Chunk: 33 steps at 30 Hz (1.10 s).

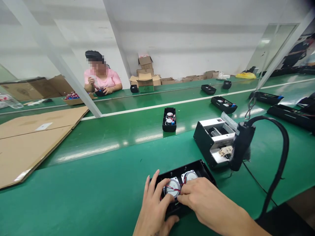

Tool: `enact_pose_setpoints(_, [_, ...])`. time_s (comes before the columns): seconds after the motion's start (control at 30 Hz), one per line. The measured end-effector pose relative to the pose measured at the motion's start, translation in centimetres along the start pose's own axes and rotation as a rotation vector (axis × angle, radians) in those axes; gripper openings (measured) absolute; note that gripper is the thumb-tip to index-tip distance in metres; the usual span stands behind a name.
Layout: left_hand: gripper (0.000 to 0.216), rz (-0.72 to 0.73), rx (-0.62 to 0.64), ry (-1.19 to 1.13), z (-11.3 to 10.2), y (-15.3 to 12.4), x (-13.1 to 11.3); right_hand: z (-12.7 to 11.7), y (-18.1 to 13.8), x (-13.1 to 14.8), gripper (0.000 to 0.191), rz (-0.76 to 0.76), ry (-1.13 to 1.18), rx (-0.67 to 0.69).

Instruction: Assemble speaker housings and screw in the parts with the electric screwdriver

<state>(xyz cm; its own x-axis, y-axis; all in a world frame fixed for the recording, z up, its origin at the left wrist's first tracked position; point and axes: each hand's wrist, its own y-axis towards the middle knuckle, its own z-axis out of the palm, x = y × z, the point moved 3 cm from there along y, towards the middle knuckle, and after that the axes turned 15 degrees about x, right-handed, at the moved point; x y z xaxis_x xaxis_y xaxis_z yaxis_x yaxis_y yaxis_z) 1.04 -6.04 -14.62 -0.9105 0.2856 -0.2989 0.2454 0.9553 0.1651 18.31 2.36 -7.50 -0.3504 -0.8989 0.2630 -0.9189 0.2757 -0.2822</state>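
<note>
A black open speaker housing (197,167) with two round silver speaker drivers lies on the green bench near the front edge. My left hand (154,206) rests on its left end, fingers spread over the left driver (173,187). My right hand (204,201) lies across the housing's front, its fingertips pinched on the thin red wires (169,188) at that driver. The second driver (189,176) shows uncovered behind my right hand.
A hanging black electric screwdriver (240,144) with a thick cable dangles at the right, in front of a black-and-silver box (213,139). Another speaker housing (169,119) sits on the belt, more lie farther right. Cardboard sheets (29,141) lie left. A person in pink (102,78) works opposite.
</note>
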Motion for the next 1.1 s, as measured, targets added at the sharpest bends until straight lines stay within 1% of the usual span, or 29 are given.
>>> enact_pose_setpoints(0.07, [0.029, -0.008, -0.036, -0.011, 0.3, 0.2, -0.2, -0.4, -0.2, -0.1, 0.037, -0.005, 0.037, 0.023])
enact_pose_setpoints(0.13, [0.020, -0.003, -0.066, -0.031, 0.5, 0.2, -0.3, -0.6, -0.4, -0.1, 0.034, -0.003, 0.065, 0.030])
enact_pose_setpoints(0.23, [0.016, 0.002, -0.089, -0.072, 0.3, 0.2, -0.4, -0.4, -0.6, 0.0, 0.018, 0.029, 0.106, -0.004])
enact_pose_setpoints(0.3, [0.019, -0.003, -0.079, -0.095, -0.1, 0.3, -0.4, -0.1, -0.6, 0.2, 0.013, 0.037, 0.166, -0.034])
enact_pose_setpoints(0.37, [0.028, 0.002, -0.010, -0.133, -0.8, 0.9, -0.2, 0.2, -0.4, 0.2, 0.023, 0.025, 0.221, -0.035])
enact_pose_setpoints(0.43, [0.030, -0.013, 0.099, -0.222, -1.9, 2.1, 0.3, 0.0, 0.2, 0.0, 0.033, 0.026, 0.220, -0.016])
enact_pose_setpoints(0.5, [0.022, -0.081, 0.226, -0.371, -3.3, 3.8, 1.4, -0.8, 1.3, -0.6, 0.028, 0.060, 0.174, -0.008])
enact_pose_setpoints(0.57, [0.018, -0.174, 0.352, -0.529, -4.7, 5.8, 2.9, -2.3, 2.7, -1.7, 0.022, 0.096, 0.178, -0.010])
enact_pose_setpoints(0.63, [0.019, -0.216, 0.451, -0.594, -6.0, 7.7, 4.3, -3.9, 4.1, -3.1, 0.024, 0.119, 0.276, 0.016])
enact_pose_setpoints(0.67, [0.023, -0.225, 0.488, -0.608, -6.5, 8.4, 4.9, -4.5, 4.8, -3.8, 0.025, 0.118, 0.336, 0.050])
enact_pose_setpoints(0.77, [0.034, -0.229, 0.560, -0.633, -7.5, 10.0, 6.0, -5.8, 6.3, -5.5, 0.026, 0.084, 0.432, 0.124])
enact_pose_setpoints(0.83, [0.035, -0.227, 0.589, -0.658, -7.6, 10.3, 6.1, -6.1, 6.8, -6.1, 0.027, 0.063, 0.461, 0.144])
enact_pose_setpoints(1.1, [0.031, -0.248, 0.596, -0.759, -7.1, 10.2, 5.6, -5.5, 7.2, -6.1, 0.027, 0.051, 0.523, 0.130])
